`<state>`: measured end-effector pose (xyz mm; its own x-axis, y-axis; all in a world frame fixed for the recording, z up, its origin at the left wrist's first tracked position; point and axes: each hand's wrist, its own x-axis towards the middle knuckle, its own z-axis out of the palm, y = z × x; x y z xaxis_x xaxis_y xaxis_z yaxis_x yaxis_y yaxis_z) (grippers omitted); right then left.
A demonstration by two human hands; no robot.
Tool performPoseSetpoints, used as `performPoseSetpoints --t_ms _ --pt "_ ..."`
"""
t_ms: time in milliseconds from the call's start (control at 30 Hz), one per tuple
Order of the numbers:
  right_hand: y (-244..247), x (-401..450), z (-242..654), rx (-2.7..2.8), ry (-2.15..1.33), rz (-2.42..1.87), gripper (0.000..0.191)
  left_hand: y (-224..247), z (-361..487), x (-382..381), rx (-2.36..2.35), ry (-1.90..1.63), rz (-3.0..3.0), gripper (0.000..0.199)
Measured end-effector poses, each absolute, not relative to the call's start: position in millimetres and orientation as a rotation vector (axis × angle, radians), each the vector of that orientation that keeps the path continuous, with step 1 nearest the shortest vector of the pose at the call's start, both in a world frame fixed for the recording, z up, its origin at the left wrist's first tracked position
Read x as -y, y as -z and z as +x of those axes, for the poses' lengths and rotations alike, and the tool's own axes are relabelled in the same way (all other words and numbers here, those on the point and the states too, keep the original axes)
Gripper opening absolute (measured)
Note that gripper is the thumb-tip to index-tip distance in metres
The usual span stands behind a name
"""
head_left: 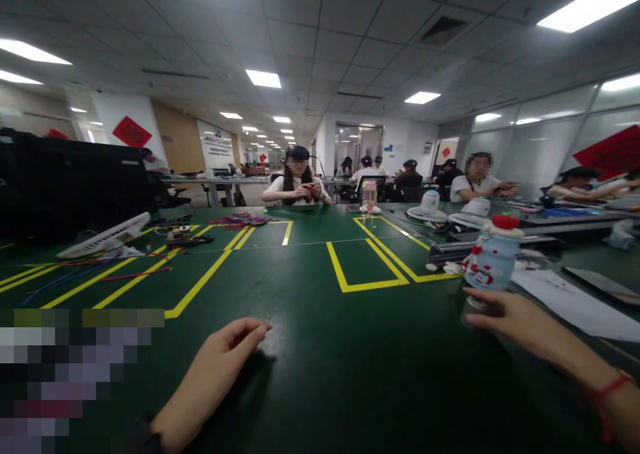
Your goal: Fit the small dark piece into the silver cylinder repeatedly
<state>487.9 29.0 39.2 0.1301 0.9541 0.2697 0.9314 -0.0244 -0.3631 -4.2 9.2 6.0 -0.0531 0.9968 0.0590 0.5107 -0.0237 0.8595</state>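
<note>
My left hand (215, 371) is over the green table (320, 347) at lower centre-left, thumb and forefinger pinched together. Whatever may be between its fingertips is too small to make out. At the right, my right hand (520, 321) has its thumb and forefinger around a small clear jar (469, 313) with a greyish lid, partly covered by the fingers. Just behind the jar stands a light blue bottle (493, 261) with a red top and a cartoon print.
Yellow tape (375, 287) marks the table. Red and blue wires (240, 221), a white panel (107, 235) and a black monitor (75, 191) lie leftward. White fans (429, 207), metal rails (445, 254) and paper (575, 301) are at right. A person (297, 181) sits opposite.
</note>
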Motion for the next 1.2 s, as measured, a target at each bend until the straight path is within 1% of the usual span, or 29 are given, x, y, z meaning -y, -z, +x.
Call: performPoseSetpoints --t_ms 67,133,300,400,467,600,700,800,967,1100,1200 --pt "-37.2 -27.1 472.8 1.829 -0.117 -1.963 0.054 -6.3 -3.0 -9.0 -1.626 -0.999 1.6 0.037" --pt "-38.6 -23.6 442.7 1.889 -0.209 -1.863 0.055 -6.1 -2.1 -9.0 -1.631 -1.004 1.601 0.036" --pt "-44.6 2.3 324.3 2.228 -0.554 -1.283 0.052 -5.8 -0.7 -9.1 -1.592 -0.97 1.654 0.035" --pt "-39.6 16.9 268.9 2.363 -0.62 -1.028 0.054 -8.6 4.2 -4.3 -1.526 -0.924 1.762 0.031" --pt "-30.9 20.1 250.2 2.394 -0.631 -0.922 0.056 -12.3 11.3 2.1 -1.471 -0.912 1.843 0.028" --pt "-8.0 16.8 243.0 2.29 -0.691 -0.915 0.068 -22.8 35.4 17.9 -1.307 -0.967 1.981 0.023" --pt "3.1 14.3 244.6 2.12 -0.855 -0.988 0.076 -29.8 55.6 25.7 -1.186 -0.989 2.073 0.02" --pt "5.1 14.2 243.7 2.031 -0.959 -1.002 0.071 -33.5 67.2 27.8 -1.201 -1.029 2.098 0.019" --pt "0.1 17.1 242.1 2.044 -0.89 -0.995 0.067 -35.6 61.4 24.8 -1.324 -1.135 1.994 0.017" --pt "-1.6 20.1 245.1 2.08 -0.8 -1.015 0.062 -28.8 52.1 20.6 -1.413 -0.987 1.975 0.016" --pt "2.4 20.8 250.5 2.1 -0.731 -1.041 0.061 -18.1 49.4 19.8 -1.417 -0.841 2.02 0.029"
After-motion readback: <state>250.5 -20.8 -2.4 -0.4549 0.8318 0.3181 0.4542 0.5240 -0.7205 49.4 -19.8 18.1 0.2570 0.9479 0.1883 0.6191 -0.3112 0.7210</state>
